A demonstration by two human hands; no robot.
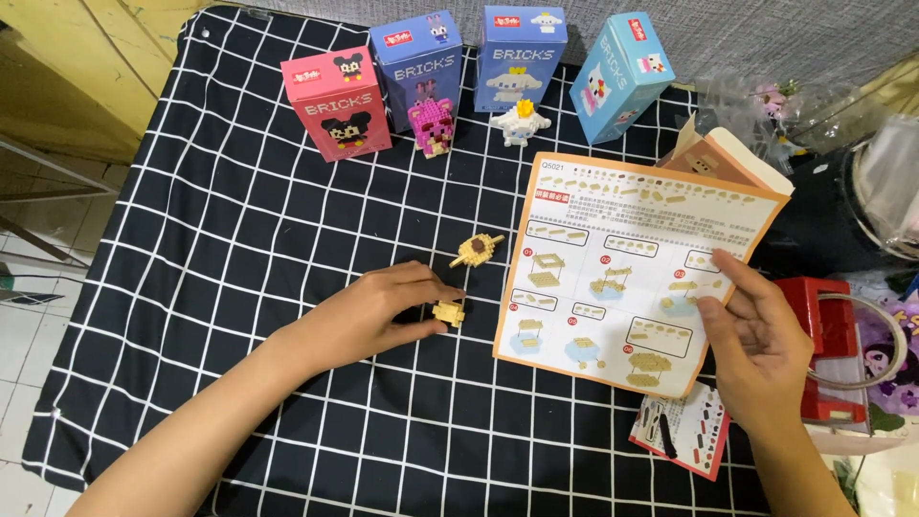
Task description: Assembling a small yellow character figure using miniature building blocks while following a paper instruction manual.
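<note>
1. Left hand (369, 316): fingers pinched shut on a small tan brick assembly (448, 312) resting on the black-and-white checked cloth (239, 249) over the desk.
2. Right hand (756, 340): fingers clasped on the lower right edge of the orange-bordered instruction sheet (622, 268), held tilted up.
3. A second tan piece with a brown centre (477, 249) lies just above, apart from the first.
4. Judgement: keep the assembly flat and steady; match its studs against the sheet's diagram before pressing.
</note>
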